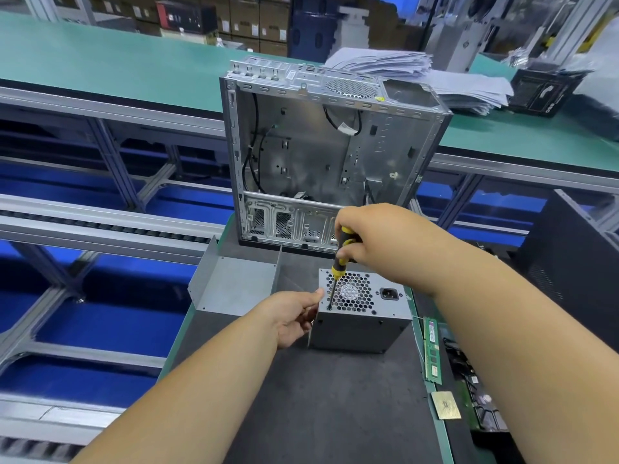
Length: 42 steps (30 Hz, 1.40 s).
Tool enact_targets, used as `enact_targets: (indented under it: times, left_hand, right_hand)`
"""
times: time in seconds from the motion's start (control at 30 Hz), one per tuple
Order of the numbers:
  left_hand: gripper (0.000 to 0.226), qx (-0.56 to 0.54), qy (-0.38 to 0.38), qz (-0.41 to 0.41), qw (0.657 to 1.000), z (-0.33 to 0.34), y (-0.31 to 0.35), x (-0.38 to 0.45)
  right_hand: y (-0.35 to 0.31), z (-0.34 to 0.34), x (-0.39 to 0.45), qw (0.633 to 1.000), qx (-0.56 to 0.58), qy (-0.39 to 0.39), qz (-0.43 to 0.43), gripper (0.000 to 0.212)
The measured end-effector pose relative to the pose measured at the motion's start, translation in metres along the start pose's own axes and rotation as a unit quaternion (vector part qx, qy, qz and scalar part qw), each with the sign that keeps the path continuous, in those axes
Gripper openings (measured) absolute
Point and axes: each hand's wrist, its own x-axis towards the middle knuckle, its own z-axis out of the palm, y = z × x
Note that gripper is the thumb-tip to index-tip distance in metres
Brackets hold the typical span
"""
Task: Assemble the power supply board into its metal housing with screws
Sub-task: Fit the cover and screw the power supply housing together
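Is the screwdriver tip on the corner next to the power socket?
No, the screwdriver tip sits at the fan grille's near-left corner, across from the power socket.

Screwdriver tip (329, 307) too small; left hand (294, 318) fingertips hidden behind housing (361, 329).

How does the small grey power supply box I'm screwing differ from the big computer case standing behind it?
The power supply box is small and closed on the sides that show; the computer case is far larger and open toward the camera, showing cables inside. The box has a honeycomb grille and power socket on top, with the screwdriver tip at its corner; nothing touches the case. The left hand steadies the box, the right hand drives. Both are grey metal.
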Motion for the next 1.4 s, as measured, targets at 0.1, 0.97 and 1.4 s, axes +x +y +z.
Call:
enact_targets:
  times: [0.1,0.97,1.4]
  left_hand:
    - [0.024,0.005,0.002,-0.001,1.000,0.000,0.000,0.000]
    - [0.023,0.003,-0.013,0.006,1.000,0.001,0.000,-0.002]
    - [0.024,0.004,-0.008,0.004,1.000,0.002,0.000,-0.004]
  right_hand:
    - [-0.004,-0.006,0.003,0.998,-0.052,-0.016,0.035,0.034]
    - [0.003,0.000,-0.013,0.995,0.100,0.015,-0.003,0.019]
    - [-0.010,0.012,0.002,0.970,-0.166,0.092,0.151,0.054]
